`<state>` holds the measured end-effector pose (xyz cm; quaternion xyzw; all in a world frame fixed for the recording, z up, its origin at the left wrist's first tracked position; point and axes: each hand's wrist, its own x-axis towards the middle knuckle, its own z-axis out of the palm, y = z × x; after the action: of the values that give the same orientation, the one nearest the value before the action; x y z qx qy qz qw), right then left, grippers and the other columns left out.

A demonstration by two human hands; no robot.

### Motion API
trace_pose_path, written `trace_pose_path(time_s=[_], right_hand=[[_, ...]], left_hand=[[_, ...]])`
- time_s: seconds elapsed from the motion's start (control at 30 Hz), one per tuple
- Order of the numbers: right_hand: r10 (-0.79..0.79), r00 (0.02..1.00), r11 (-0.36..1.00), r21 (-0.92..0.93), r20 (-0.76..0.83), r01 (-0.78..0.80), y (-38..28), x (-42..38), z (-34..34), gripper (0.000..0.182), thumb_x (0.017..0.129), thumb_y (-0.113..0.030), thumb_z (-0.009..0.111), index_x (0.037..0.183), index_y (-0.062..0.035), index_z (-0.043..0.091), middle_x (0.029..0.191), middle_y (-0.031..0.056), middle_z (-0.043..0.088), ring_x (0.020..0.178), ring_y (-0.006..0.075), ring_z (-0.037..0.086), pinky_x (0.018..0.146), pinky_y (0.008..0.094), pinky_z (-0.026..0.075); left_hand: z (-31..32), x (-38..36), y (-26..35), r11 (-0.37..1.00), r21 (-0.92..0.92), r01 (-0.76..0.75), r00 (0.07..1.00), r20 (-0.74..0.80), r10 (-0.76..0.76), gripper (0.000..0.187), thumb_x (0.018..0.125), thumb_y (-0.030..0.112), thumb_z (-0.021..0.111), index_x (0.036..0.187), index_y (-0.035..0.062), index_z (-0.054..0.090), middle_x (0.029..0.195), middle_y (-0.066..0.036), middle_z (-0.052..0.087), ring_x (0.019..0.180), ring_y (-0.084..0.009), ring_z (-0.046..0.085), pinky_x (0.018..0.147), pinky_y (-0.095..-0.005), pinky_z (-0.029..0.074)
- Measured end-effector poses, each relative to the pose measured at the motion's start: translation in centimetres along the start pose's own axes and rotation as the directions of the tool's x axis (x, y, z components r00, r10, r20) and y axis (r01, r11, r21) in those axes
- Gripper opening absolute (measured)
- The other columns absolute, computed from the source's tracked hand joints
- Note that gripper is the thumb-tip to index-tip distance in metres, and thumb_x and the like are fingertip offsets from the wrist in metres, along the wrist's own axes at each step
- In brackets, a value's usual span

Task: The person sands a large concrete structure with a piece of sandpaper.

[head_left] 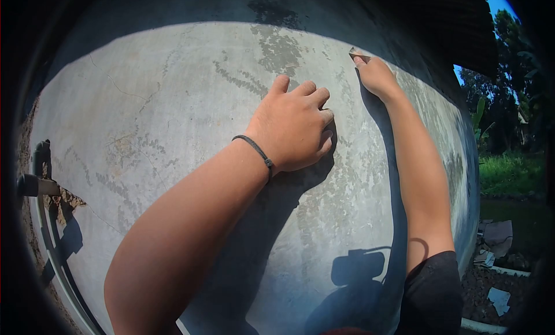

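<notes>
My right hand (377, 77) reaches up the grey plastered wall (191, 121) near the edge of the roof shadow. It grips a small, flat, thin-edged piece (358, 52) that looks like a scraper blade; only a pointed corner shows, against the wall. Lower and to the left, my left hand (296, 125) rests on the wall with its back towards me and its fingers curled. Its palm and fingertips are hidden, so anything inside does not show. A dark cord bracelet (254, 147) circles the left wrist. Darker, flaked patches (280, 51) mark the plaster around both hands.
Grey pipes (43, 219) run down the left edge beside a broken hole (62, 205) in the plaster. A dark roof overhang (457, 28) juts out at upper right. Broken slabs (497, 236), a white pipe (483, 326) and grass (509, 174) lie to the right.
</notes>
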<state>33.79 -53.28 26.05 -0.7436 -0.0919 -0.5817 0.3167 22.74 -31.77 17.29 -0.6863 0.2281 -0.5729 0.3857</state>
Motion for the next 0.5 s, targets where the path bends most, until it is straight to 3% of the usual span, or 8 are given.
trace_pose_path(time_s=[0.07,0.1,0.17,0.27,0.33,0.37,0.43,0.5], right_hand=[[0.060,0.998,0.981,0.185,0.004,-0.060,1.4,6.4,0.8,0.043,0.099,-0.035,0.033,0.134,-0.0179,0.051,0.139,0.0071,0.049,0.130,0.0328,0.043,0.110,0.0622,0.011],[0.057,0.998,0.980,0.191,0.003,-0.057,0.7,5.7,0.8,0.043,0.099,-0.035,0.033,0.134,-0.0179,0.051,0.139,0.0071,0.049,0.130,0.0328,0.043,0.110,0.0622,0.011],[0.011,0.991,0.998,-0.063,-0.130,-0.019,-1.1,2.0,0.4,0.044,0.099,-0.036,0.033,0.135,-0.0180,0.050,0.137,0.0092,0.050,0.129,0.0334,0.043,0.109,0.0639,0.011],[-0.113,0.990,0.990,-0.090,-0.087,0.105,-0.5,-4.6,0.6,0.044,0.099,-0.035,0.032,0.137,-0.0201,0.047,0.137,0.0094,0.050,0.129,0.0338,0.043,0.110,0.0633,0.010],[-0.170,0.985,0.977,-0.135,-0.023,0.165,-1.0,-5.7,0.3,0.044,0.099,-0.035,0.032,0.137,-0.0207,0.047,0.137,0.0097,0.050,0.130,0.0339,0.043,0.110,0.0631,0.011],[-0.128,0.992,0.982,-0.143,-0.017,0.124,-1.4,-4.9,0.1,0.044,0.099,-0.035,0.031,0.137,-0.0210,0.047,0.137,0.0096,0.050,0.129,0.0338,0.043,0.110,0.0622,0.011],[-0.094,0.995,0.987,-0.133,-0.012,0.092,-2.1,-1.5,0.5,0.044,0.099,-0.034,0.031,0.137,-0.0213,0.046,0.137,0.0094,0.050,0.129,0.0337,0.044,0.111,0.0612,0.012],[-0.044,0.979,0.999,-0.007,-0.199,0.044,-2.7,2.5,1.1,0.044,0.099,-0.034,0.030,0.137,-0.0208,0.047,0.136,0.0087,0.051,0.126,0.0335,0.046,0.111,0.0606,0.012]], left_hand=[[0.5,0.6,-0.2,1.000,0.016,0.003,1.000,-0.029,-0.002,0.040,0.081,0.032,0.059,0.119,0.0198,0.061,0.121,-0.003,0.054,0.117,-0.0196,0.047,0.096,-0.0424,0.034],[1.2,0.4,-0.3,1.000,0.023,0.004,1.000,-0.027,-0.004,0.040,0.081,0.032,0.059,0.119,0.0198,0.061,0.121,-0.003,0.054,0.117,-0.0196,0.047,0.096,-0.0424,0.034],[2.6,-0.1,-0.5,1.000,0.015,0.007,0.964,-0.265,-0.003,0.039,0.082,0.034,0.056,0.119,0.0202,0.061,0.123,-0.005,0.054,0.120,-0.0212,0.046,0.099,-0.0432,0.032],[3.4,0.0,-0.8,1.000,-0.002,-0.007,0.934,-0.358,0.006,0.042,0.082,0.035,0.054,0.121,0.0204,0.059,0.126,-0.005,0.054,0.123,-0.0208,0.045,0.101,-0.0437,0.031],[2.9,0.0,-0.7,0.999,-0.044,-0.005,0.957,-0.290,-0.008,0.042,0.082,0.034,0.054,0.121,0.0204,0.059,0.127,-0.004,0.053,0.123,-0.0196,0.045,0.101,-0.0437,0.031],[2.7,0.0,-0.6,0.997,-0.073,-0.009,0.977,-0.214,-0.007,0.042,0.082,0.034,0.055,0.122,0.0203,0.059,0.129,-0.003,0.053,0.124,-0.0184,0.045,0.101,-0.0437,0.032],[2.7,0.0,-0.5,0.997,-0.076,-0.005,0.979,-0.206,-0.011,0.042,0.082,0.034,0.055,0.121,0.0203,0.059,0.129,-0.002,0.053,0.124,-0.0175,0.045,0.101,-0.0436,0.032],[2.7,0.0,-0.7,0.997,-0.076,0.003,0.977,-0.212,-0.019,0.042,0.082,0.034,0.054,0.121,0.0203,0.059,0.129,-0.001,0.053,0.123,-0.0165,0.045,0.100,-0.0436,0.032]])
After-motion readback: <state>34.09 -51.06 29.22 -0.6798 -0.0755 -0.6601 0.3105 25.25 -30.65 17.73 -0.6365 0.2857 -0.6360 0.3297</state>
